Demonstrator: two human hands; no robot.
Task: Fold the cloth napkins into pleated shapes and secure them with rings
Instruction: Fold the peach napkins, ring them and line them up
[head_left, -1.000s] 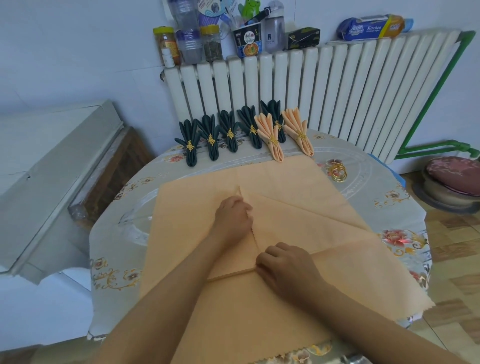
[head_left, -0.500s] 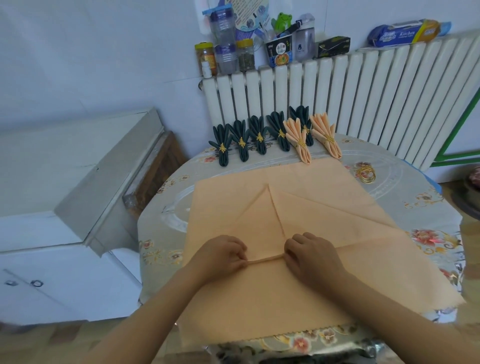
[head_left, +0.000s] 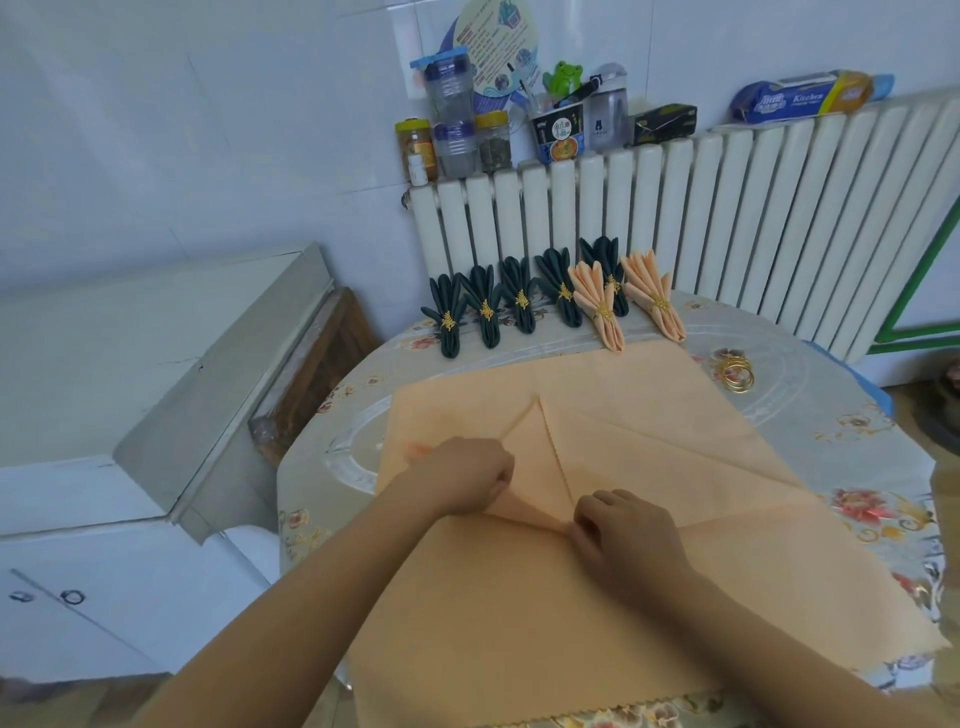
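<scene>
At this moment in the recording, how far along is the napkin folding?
Done: seven pleated napkins stand ringed along the table's far edge, five dark green and two peach.

In hand: a large peach napkin lies spread on the table, two corners folded toward the middle. The left hand and right hand pinch its folded edge.

Left: pleating this napkin and fitting one of the loose gold rings lying to the right.

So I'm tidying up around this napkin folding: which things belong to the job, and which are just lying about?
Part of the job:
peach napkin, pinched by left hand and right hand
finished dark green napkins
finished peach napkins
spare gold rings

Lying about:
jars and frog toy on the radiator
kitchen wrap roll
</scene>
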